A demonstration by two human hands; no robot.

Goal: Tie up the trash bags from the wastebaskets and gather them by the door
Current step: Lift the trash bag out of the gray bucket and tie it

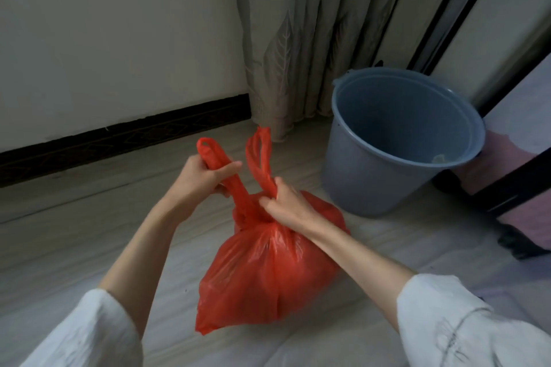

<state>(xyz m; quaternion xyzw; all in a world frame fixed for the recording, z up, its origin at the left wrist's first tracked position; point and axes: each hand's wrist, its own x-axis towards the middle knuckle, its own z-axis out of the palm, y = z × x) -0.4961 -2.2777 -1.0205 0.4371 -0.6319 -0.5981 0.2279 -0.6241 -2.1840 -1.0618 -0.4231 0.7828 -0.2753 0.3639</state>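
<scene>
Two hands are working the bulging red plastic trash bag (268,271) sitting mid-frame on the floor: the left hand (202,179) is gripping one handle loop, the right hand (286,202) is pinching the other near the knot. Pulling unevenly risks tearing the thin plastic or leaving the knot loose.

On the pale wood-grain floor (89,217) before us sit a full red trash bag (268,271) and, just beside it by the curtain (298,53), a blue-grey plastic wastebasket (372,176) standing upright.
</scene>
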